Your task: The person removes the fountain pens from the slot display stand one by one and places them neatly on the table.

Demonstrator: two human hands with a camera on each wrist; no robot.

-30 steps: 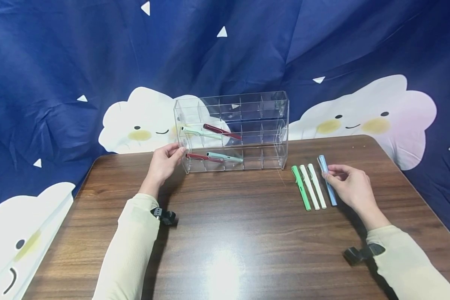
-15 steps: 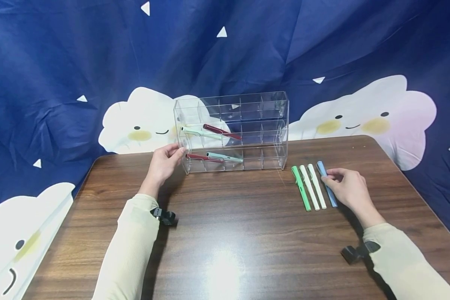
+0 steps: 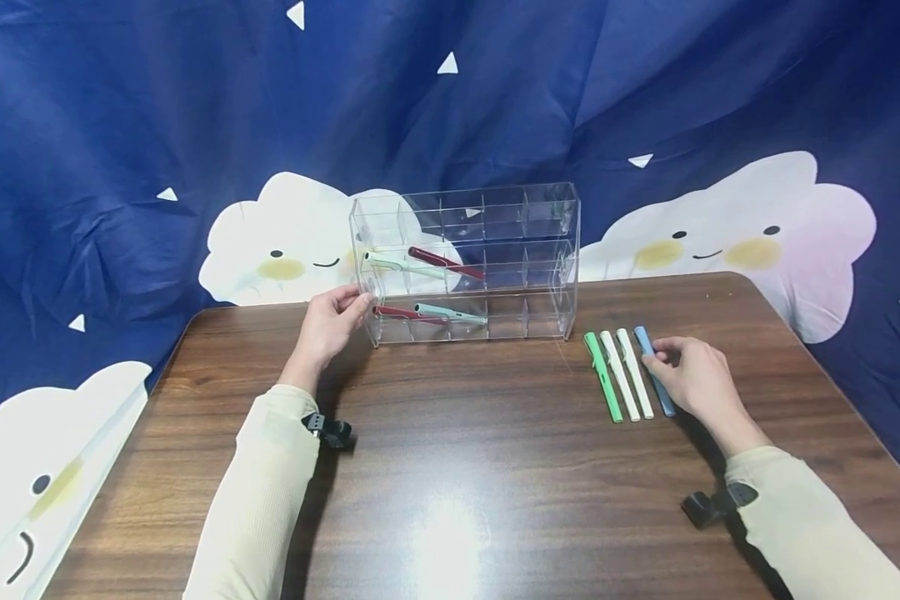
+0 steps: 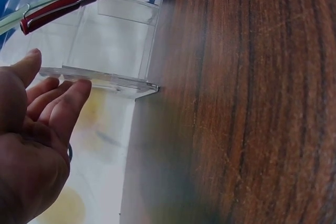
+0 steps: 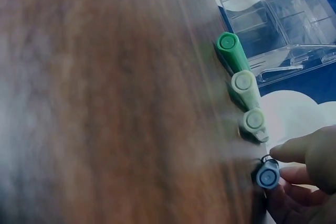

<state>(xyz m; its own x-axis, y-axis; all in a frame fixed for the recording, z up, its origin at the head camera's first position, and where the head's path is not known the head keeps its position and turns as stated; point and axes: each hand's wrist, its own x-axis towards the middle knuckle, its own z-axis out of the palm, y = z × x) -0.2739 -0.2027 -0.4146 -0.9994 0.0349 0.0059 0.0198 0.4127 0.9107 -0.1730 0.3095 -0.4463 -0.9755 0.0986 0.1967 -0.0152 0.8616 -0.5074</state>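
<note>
A clear acrylic pen rack point(image 3: 504, 307) stands at the back of the table. My left hand point(image 3: 330, 327) holds its left side wall, thumb and fingers on either side of the wall in the left wrist view. At the right, my right hand point(image 3: 696, 379) pinches a blue pen point(image 3: 664, 398) between thumb and fingers, close on the tabletop. Left of the blue pen lie two white pens point(image 3: 621, 379) and a green pen point(image 3: 604, 379), roughly parallel. In the rack, a dark red pen point(image 3: 446, 262) and a pale green pen point(image 3: 397, 264) rest above a red pen point(image 3: 401, 314) and a light blue pen point(image 3: 450, 316).
The brown wooden table point(image 3: 495, 442) reaches back to a dark blue curtain point(image 3: 495, 100) printed with clouds, hanging right behind the rack. Black wrist cameras sit on both sleeves.
My right hand has brought the blue pen's far end down and nearer, lining it up with the other pens. The left hand has stayed at the rack.
</note>
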